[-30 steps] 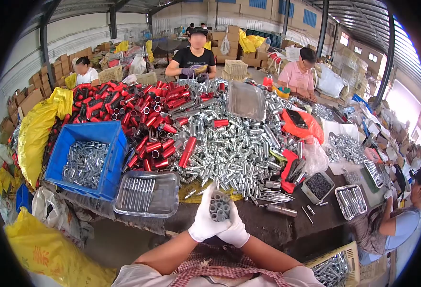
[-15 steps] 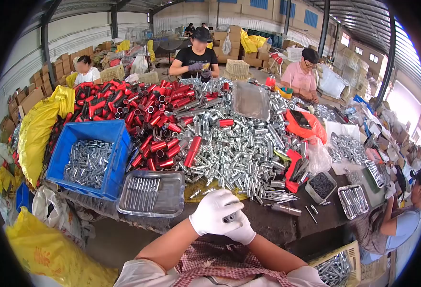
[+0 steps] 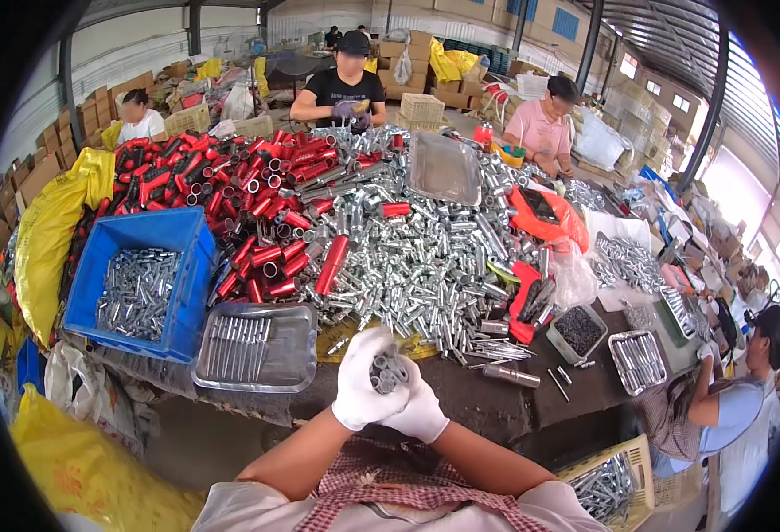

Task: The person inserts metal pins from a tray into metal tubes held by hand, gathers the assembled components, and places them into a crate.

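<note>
In white gloves, my two hands meet above the table's front edge. My left hand (image 3: 361, 383) curls around a small bunch of grey metal tubes (image 3: 388, 370), their round open ends facing me. From the right, my right hand (image 3: 419, 410) presses against the same bunch, its fingers closed round the lower side. Just beyond lies a wide heap of shiny metal tubes and pins (image 3: 408, 284). To the left of my hands, a clear plastic tray (image 3: 294, 355) holds a row of slim metal rods (image 3: 237, 341).
A blue bin (image 3: 197, 301) of metal pieces stands left, near red tubular parts (image 3: 230, 177). At right are a tub of dark small parts (image 3: 579, 335), a tray of rods (image 3: 638, 363) and a yellow crate (image 3: 643, 479). Co-workers (image 3: 346, 93) sit around the table.
My hands have parted at the top and turned, so the bunch of tubes shows more between them. The view has shifted slightly, moving the scene left and up.
</note>
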The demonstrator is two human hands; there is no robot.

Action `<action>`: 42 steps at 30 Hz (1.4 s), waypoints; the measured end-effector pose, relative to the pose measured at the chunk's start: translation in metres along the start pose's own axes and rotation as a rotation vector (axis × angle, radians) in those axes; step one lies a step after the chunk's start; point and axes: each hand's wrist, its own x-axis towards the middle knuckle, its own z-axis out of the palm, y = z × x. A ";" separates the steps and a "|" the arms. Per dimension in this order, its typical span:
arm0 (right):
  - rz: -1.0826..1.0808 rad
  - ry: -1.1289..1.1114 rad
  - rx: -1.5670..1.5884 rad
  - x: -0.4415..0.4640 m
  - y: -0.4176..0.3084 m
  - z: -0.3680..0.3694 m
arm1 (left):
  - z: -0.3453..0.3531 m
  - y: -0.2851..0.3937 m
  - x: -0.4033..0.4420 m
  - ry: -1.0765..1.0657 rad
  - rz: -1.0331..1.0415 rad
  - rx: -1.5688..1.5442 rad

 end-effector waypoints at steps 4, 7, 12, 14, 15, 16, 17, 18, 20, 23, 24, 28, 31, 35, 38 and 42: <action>0.145 0.024 -0.121 -0.008 0.015 0.003 | 0.016 -0.002 -0.036 0.031 -0.351 -0.437; 0.014 0.027 -0.235 -0.008 0.015 -0.001 | 0.023 0.012 -0.037 0.067 -0.382 -0.711; 0.064 -0.015 0.170 -0.012 0.020 0.002 | 0.019 0.014 -0.033 0.028 -0.519 -0.600; 0.017 0.088 0.315 -0.012 0.025 0.003 | 0.019 0.020 -0.032 -0.005 -0.454 -0.477; -0.020 0.086 0.358 -0.012 0.026 0.000 | 0.021 0.021 -0.032 0.004 -0.441 -0.582; 0.017 0.066 0.387 -0.012 0.029 -0.002 | 0.022 0.022 -0.034 0.013 -0.429 -0.684; 0.089 0.013 0.364 -0.012 0.040 -0.001 | 0.024 0.012 -0.039 -0.057 -0.388 -0.605; 0.160 -0.037 0.345 -0.012 0.051 0.000 | 0.024 0.007 -0.046 -0.059 -0.384 -0.596; 0.085 -0.025 0.233 -0.007 0.028 -0.001 | 0.018 0.006 -0.038 -0.061 -0.473 -0.599; 0.050 0.011 0.206 -0.012 0.028 0.006 | 0.010 0.014 -0.028 -0.053 -0.361 -0.474; 0.082 0.035 0.290 -0.012 0.031 0.007 | 0.006 0.012 -0.025 -0.077 -0.250 -0.323; -0.018 0.004 0.131 -0.006 0.029 -0.002 | -0.012 0.028 0.017 -0.276 0.092 -0.049; -0.061 -0.057 -0.009 -0.005 0.034 -0.008 | -0.007 0.026 0.021 -0.334 0.173 0.024; -0.133 -0.087 -0.156 0.002 0.024 -0.013 | 0.005 0.022 0.023 -0.385 0.241 0.112; -0.083 -0.051 0.002 0.002 0.016 -0.012 | 0.008 0.020 0.025 -0.406 0.204 0.129; 0.073 -0.028 0.228 -0.003 0.018 -0.003 | 0.008 0.023 0.029 -0.379 0.167 0.145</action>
